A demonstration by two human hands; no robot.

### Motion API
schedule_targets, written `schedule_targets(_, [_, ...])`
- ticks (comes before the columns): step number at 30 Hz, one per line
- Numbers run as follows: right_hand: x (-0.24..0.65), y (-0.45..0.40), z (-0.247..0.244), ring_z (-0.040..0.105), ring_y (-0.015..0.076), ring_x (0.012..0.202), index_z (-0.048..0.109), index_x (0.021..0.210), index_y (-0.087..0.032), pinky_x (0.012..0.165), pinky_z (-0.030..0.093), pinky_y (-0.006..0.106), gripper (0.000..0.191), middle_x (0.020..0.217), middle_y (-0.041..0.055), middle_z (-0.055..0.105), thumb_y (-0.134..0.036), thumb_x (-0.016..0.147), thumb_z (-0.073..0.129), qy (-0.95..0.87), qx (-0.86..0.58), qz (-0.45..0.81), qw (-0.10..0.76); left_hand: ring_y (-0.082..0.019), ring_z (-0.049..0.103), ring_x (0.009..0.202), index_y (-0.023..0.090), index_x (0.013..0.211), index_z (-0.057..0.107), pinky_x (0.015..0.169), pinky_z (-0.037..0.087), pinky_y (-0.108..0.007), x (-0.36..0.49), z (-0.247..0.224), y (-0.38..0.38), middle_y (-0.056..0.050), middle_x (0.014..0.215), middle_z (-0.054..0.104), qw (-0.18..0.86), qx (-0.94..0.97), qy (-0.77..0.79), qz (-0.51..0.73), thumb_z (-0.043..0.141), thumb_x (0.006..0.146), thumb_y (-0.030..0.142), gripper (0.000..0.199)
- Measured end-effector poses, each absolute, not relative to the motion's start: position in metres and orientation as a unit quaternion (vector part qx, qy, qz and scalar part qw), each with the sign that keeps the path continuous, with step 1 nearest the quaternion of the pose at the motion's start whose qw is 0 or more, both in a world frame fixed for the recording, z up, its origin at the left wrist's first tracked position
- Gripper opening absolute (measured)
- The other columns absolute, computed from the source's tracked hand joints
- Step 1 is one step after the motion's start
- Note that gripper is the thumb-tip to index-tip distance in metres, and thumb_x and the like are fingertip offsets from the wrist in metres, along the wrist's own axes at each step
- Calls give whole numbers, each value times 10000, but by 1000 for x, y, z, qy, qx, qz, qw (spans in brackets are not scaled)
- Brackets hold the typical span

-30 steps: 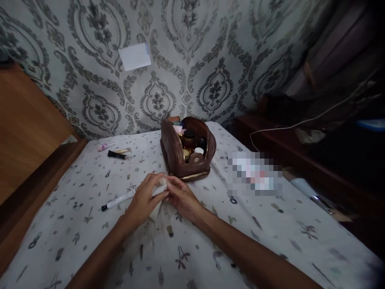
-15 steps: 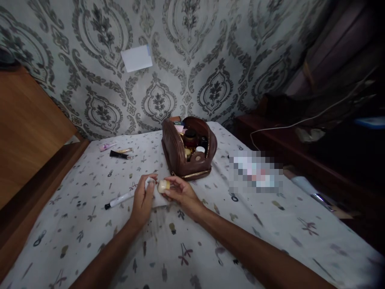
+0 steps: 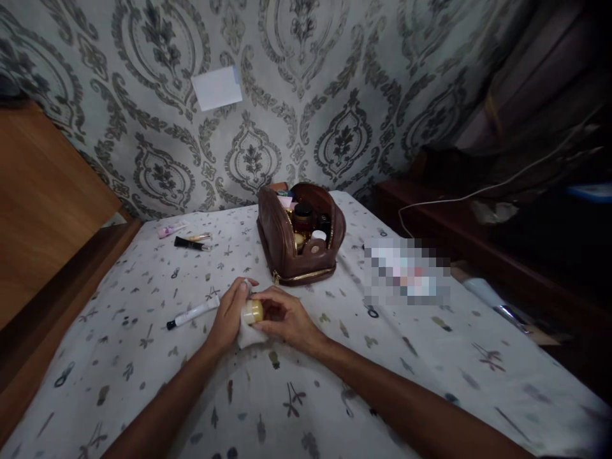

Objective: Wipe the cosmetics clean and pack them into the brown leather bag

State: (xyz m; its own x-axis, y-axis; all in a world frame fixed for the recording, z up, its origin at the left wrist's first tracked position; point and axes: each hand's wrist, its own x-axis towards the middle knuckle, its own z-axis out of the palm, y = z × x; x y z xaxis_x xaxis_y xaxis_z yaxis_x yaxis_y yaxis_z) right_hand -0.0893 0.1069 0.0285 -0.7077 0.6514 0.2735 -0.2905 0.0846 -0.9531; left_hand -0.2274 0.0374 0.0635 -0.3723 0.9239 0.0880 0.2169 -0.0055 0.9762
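Note:
Between my hands is a small jar [image 3: 253, 311] with a yellow part and a pale part. My right hand [image 3: 287, 319] pinches it from the right with thumb and fingers. A white cloth or wipe [image 3: 250, 335] is in my left hand [image 3: 230, 313], closed round it and pressed against the jar's left side. Just beyond my hands stands an open brown cosmetic bag [image 3: 299, 236], filled with jars and bottles, among them one with a dark lid [image 3: 303, 211] and one with a white lid [image 3: 319, 236]. Left of my left hand lies a white tube [image 3: 194, 313] with a black cap.
Farther left lie a black tube [image 3: 190, 244], a gold tube [image 3: 199, 237] and a pink tube [image 3: 171, 229] on the patterned sheet [image 3: 143, 382]. A blurred-out item [image 3: 406, 271] is at the right. A wooden panel [image 3: 48, 204] borders the left, a patterned wall [image 3: 296, 140] the back.
The jar has moved slightly left and down, turned so more of its yellow part shows, and now meets the cloth. Both hands have come closer together.

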Motion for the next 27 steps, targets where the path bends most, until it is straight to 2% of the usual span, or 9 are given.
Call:
schedule_targets(4, [-90,104,30,589,162,848,709,1043,-232,766,485,295,467,959,19,601,-407,637,859,-629,-127,683,350,-183,620,818,194,984,657,756,492,-285,-228,54,38,-23,914,675,395,375,604,582,539,855,609,450])
schedule_targets(7, [-91,102,31,604,163,853,702,1020,-238,773,495,298,463,983,14,615,-364,609,875,-592,-138,712,352,-166,620,680,172,985,661,629,486,-267,-224,48,38,-20,790,674,448,315,595,589,575,809,655,521])
schedule_targets(12, [-90,99,33,598,158,788,670,1069,-240,690,511,282,492,899,1,635,-288,615,854,-569,-184,719,353,-141,572,540,156,890,662,479,414,-238,-214,48,36,-17,667,651,493,263,608,564,496,769,789,666])
schedule_targets(16, [-89,99,36,590,174,839,670,1029,-233,676,508,278,411,983,32,644,-296,651,817,-593,-211,672,390,-169,614,602,175,1029,659,520,456,-259,-211,48,33,-48,741,682,529,280,575,558,435,779,815,723])
schedule_targets(19, [-88,103,36,595,176,855,650,1011,-221,713,493,285,366,974,33,650,-310,682,782,-611,-239,636,406,-187,659,769,235,1318,508,635,516,-276,-217,50,30,-92,1033,688,575,344,498,551,594,775,707,724])
schedule_targets(21, [-88,106,36,605,176,834,620,997,-213,735,489,296,351,917,22,655,-322,696,764,-605,-257,630,414,-157,647,701,303,1459,298,583,512,-262,-222,54,28,-87,1123,654,609,394,469,504,768,714,528,910])
schedule_targets(23, [-88,108,35,619,177,841,591,974,-210,767,491,307,331,906,20,666,-333,712,753,-590,-260,636,424,-128,615,590,339,1501,138,516,490,-247,-226,59,26,-52,1047,663,638,427,460,447,823,675,346,1073])
schedule_targets(24, [-89,109,35,626,177,852,578,965,-211,782,493,310,327,917,22,672,-338,718,751,-580,-255,645,428,-123,604,559,332,1500,122,510,489,-246,-227,61,27,-26,970,668,642,433,460,435,803,683,281,1064])
schedule_targets(27, [-90,108,35,646,178,891,552,962,-220,792,504,307,343,965,29,683,-357,721,755,-547,-236,678,430,-127,581,526,249,1431,293,514,499,-251,-230,64,31,34,752,626,612,405,499,462,699,740,249,801])
